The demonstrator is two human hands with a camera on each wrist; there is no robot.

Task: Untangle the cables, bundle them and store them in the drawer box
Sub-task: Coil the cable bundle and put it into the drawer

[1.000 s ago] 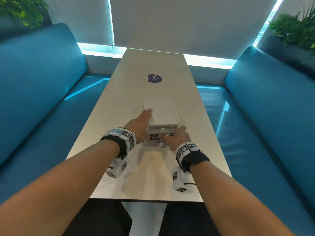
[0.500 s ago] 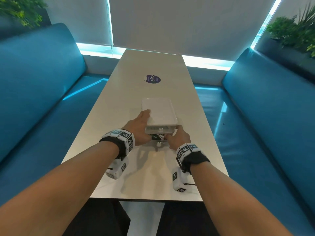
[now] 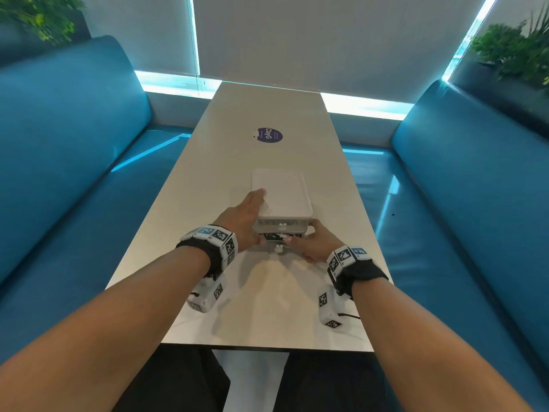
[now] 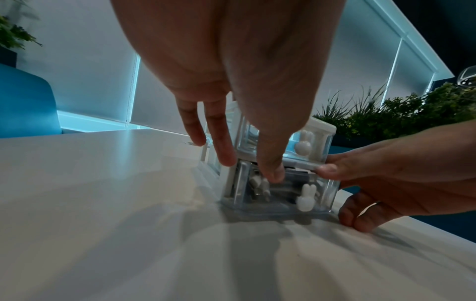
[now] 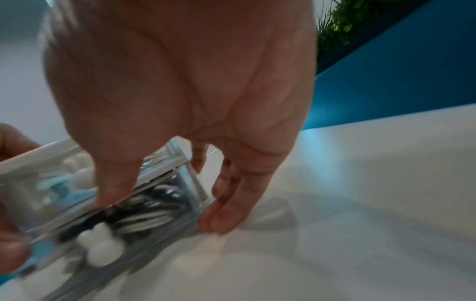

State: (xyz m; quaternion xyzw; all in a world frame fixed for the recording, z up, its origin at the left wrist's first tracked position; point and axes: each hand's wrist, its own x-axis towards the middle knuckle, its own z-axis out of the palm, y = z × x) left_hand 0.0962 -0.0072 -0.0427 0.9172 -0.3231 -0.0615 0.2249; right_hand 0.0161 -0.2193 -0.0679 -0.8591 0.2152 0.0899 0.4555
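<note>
A white drawer box with clear drawers and rabbit-shaped knobs stands mid-table. Its bottom drawer sticks out a little and holds bundled black and white cables. My left hand lies along the box's left side with straight fingers. Its thumb presses on the top rim of the drawer front. My right hand holds the drawer's right front corner, thumb on the top rim and fingers curled against its side at table level. The upper drawer is closed.
The long pale table carries a round purple sticker beyond the box. Blue benches run along both sides. Plants stand behind the bench backs, and blinds cover the far wall.
The bottom drawer has slid further into the box. My right hand has shifted from the drawer's front to its right corner; the left hand stays against the box.
</note>
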